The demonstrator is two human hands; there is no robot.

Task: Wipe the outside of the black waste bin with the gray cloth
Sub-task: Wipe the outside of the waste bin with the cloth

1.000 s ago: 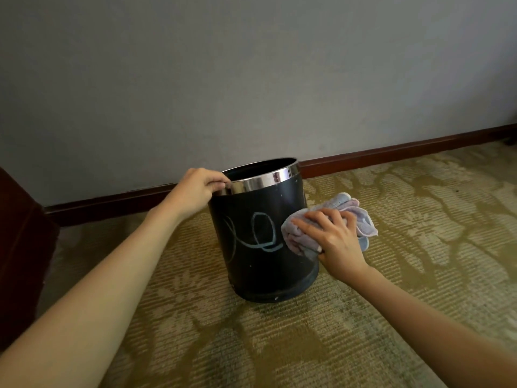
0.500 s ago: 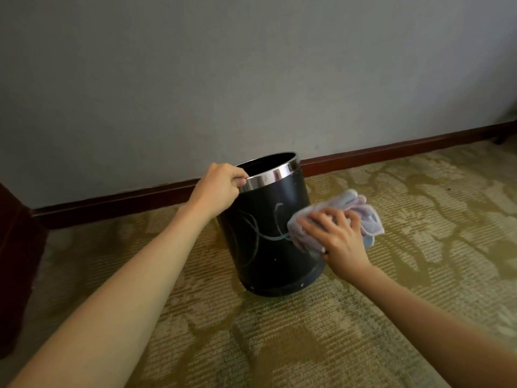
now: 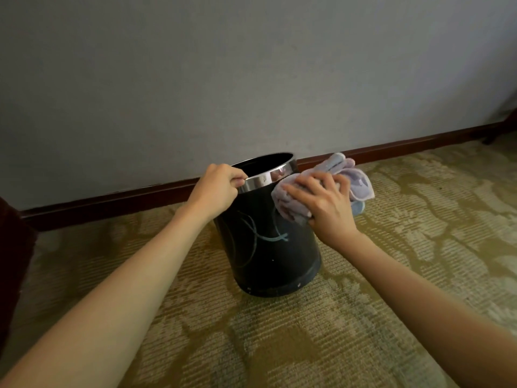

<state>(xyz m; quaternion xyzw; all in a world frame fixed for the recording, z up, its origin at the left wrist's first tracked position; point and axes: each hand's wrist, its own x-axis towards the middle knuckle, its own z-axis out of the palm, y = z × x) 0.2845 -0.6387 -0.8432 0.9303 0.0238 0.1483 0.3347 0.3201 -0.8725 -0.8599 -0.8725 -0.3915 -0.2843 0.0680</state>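
Left hand (image 3: 216,189) fingers (image 3: 237,181) curled over the bin's chrome rim (image 3: 265,177), gripping it. Right hand (image 3: 321,204) fingers spread flat, pressing the gray cloth (image 3: 291,197) on the black bin (image 3: 274,247) upper right side, just below the rim. Bin leans, standing on patterned carpet (image 3: 391,275) near the wall baseboard (image 3: 112,200).

Dim, soft light; wide-angle bending at edges.
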